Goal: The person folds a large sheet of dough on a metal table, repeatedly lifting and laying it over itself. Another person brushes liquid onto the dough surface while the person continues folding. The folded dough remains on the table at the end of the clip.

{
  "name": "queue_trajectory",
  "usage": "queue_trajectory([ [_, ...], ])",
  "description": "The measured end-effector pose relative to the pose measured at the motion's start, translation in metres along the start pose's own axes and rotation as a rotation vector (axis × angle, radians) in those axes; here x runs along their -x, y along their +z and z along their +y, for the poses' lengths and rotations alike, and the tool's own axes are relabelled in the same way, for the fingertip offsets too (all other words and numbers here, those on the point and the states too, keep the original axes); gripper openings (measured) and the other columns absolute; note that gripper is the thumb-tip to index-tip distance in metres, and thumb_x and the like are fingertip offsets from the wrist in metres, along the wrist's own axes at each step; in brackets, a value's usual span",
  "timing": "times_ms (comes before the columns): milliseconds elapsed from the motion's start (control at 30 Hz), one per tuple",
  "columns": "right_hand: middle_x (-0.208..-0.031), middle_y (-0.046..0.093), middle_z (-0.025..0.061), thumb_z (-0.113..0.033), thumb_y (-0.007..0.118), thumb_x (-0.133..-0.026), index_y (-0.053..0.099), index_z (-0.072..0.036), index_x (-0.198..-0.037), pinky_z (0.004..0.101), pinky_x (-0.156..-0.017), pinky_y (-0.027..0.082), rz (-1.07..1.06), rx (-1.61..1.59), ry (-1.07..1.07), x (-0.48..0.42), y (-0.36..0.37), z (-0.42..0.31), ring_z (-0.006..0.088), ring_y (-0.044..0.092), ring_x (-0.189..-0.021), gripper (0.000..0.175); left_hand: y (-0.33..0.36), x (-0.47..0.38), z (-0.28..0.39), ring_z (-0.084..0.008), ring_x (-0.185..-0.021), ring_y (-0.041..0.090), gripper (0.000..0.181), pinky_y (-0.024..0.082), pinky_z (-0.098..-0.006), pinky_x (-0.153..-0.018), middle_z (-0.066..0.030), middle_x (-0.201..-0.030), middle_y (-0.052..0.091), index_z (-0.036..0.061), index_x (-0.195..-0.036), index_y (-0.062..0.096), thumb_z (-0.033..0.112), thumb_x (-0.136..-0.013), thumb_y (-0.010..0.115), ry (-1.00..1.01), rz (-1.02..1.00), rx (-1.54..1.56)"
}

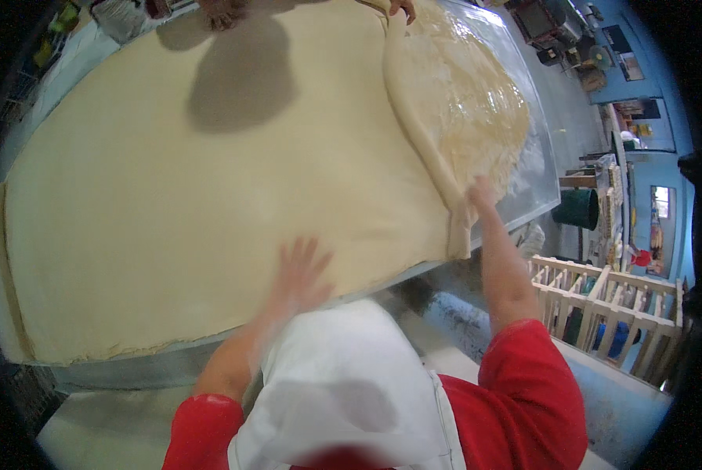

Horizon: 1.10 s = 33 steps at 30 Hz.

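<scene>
A huge pale sheet of dough [210,194] spreads over a metal-topped table [533,170]. Its right side is turned into a long narrow roll [415,126], running from the near edge to the far side. My left hand [304,273], blurred, is over the near part of the sheet, palm down with fingers apart and nothing held. At the near end of the roll is my right hand [480,194], against or just beside it; blur hides whether the fingers grip the dough. Right of the roll, a glossy, greasy-looking layer [474,100] coats the tabletop.
Across the table, another person's hand [404,9] is at the roll's far end; a second hand [219,13] is farther left. A slatted wooden rack [606,299] stands to my right, with a dark green bin [577,208] beyond it. Shadows fall on the dough.
</scene>
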State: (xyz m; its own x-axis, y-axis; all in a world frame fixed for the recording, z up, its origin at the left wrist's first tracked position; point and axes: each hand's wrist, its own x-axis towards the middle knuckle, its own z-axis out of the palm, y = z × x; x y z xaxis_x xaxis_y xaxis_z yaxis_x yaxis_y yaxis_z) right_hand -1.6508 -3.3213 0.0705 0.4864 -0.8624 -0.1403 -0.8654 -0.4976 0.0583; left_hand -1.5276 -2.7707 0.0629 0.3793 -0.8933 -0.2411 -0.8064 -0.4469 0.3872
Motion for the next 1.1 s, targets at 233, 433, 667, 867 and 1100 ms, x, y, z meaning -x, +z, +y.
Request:
queue_trajectory([
  [233,-0.158,0.039,0.0251,-0.062,0.076,-0.081,0.041,-0.008,-0.155,0.0609,-0.11,0.041,-0.007,-0.226,-0.054,-0.054,0.012,-0.208,0.0412,0.039,-0.145,0.098,-0.004,-0.004,0.003,-0.0492,-0.156,0.011,0.081,0.004,-0.0753,-0.119,-0.0204,-0.171,0.017,0.0276,-0.161,0.036,0.068,-0.093,0.052,-0.032,-0.062,0.018],
  [433,-0.132,0.067,0.0198,-0.044,0.084,-0.082,0.056,-0.001,-0.144,0.0455,-0.101,0.051,-0.018,-0.461,0.031,-0.152,-0.033,-0.054,0.0309,0.064,-0.12,0.081,0.004,-0.004,0.001,-0.0485,-0.157,0.008,0.081,0.002,-0.0753,-0.119,-0.0196,-0.171,0.015,0.027,-0.16,0.039,0.066,-0.091,0.056,-0.065,-0.138,0.011],
  [667,-0.136,0.061,0.0285,-0.047,0.087,-0.076,0.048,0.0,-0.148,0.0453,-0.107,0.048,0.118,-0.383,0.203,-0.186,-0.026,0.075,0.0373,0.059,-0.127,0.094,0.008,-0.015,0.006,-0.0446,-0.159,0.001,0.082,-0.004,-0.0763,-0.118,-0.0173,-0.174,0.006,0.0303,-0.163,0.034,0.068,-0.092,0.054,-0.01,-0.033,-0.027],
  [867,-0.169,0.01,0.0282,-0.049,0.091,-0.071,-0.01,-0.016,-0.166,0.0558,-0.123,0.026,-0.396,-0.248,0.44,0.012,0.02,-0.001,0.0504,0.019,-0.153,0.142,0.01,-0.099,0.062,-0.0399,-0.16,0.002,0.074,-0.005,-0.0772,-0.117,-0.0133,-0.174,0.011,0.0311,-0.163,0.033,0.064,-0.098,0.047,0.144,-0.205,0.041],
  [1100,-0.119,0.072,0.0169,-0.011,0.089,-0.072,0.068,-0.005,-0.128,0.0415,-0.097,0.055,-0.31,-0.397,0.302,-0.035,-0.036,0.149,0.0338,0.069,-0.11,0.06,0.024,-0.132,0.086,-0.0414,-0.16,0.003,0.07,-0.005,-0.0793,-0.115,-0.0088,-0.174,0.012,0.0332,-0.163,0.034,0.063,-0.1,0.042,0.238,-0.197,-0.036],
])
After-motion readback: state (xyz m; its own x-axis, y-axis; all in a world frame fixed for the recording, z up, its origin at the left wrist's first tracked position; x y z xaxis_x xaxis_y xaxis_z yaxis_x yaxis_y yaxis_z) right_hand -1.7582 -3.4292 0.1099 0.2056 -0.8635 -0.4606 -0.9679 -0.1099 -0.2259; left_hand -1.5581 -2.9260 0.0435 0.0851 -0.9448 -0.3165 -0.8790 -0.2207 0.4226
